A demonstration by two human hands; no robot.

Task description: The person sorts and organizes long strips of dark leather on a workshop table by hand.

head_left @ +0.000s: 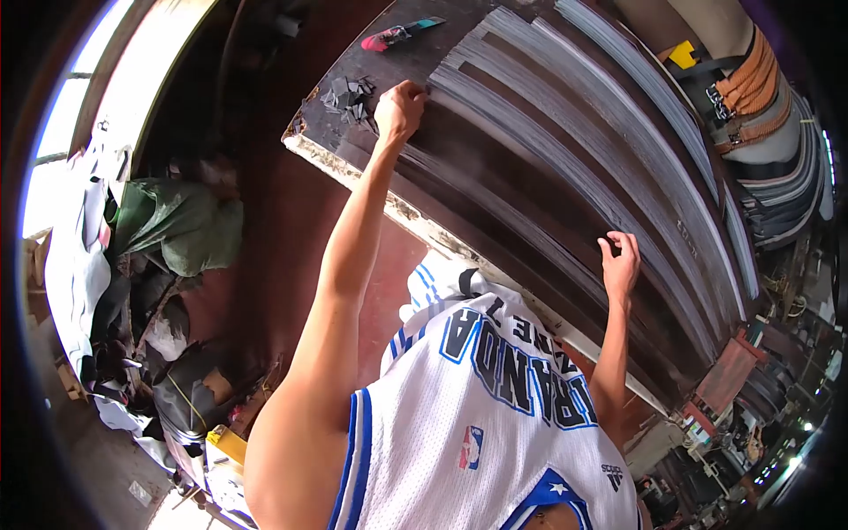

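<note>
My left hand [400, 110] is closed at the left part of a dark worktable, beside the ends of long grey strips; whatever its fingers hold is hidden. Over the table's right part, my right hand [621, 262] has bent fingers held apart, with nothing visible in them. Several stacks of long, thin grey strips [565, 132] lie side by side along the table [495, 168], curved by the wide lens. A cutter knife [402, 35] with pink and teal parts lies near the far left edge. Small dark offcuts [347, 99] are heaped left of my left hand.
Orange straps with buckles [746, 88] and rolled striped material [782, 199] are at the upper right. A green cloth or bag [181, 225] sits among piled scraps on the left. The table's near edge [424, 225] is worn and pale. A red block-like object [729, 367] stands at the right end.
</note>
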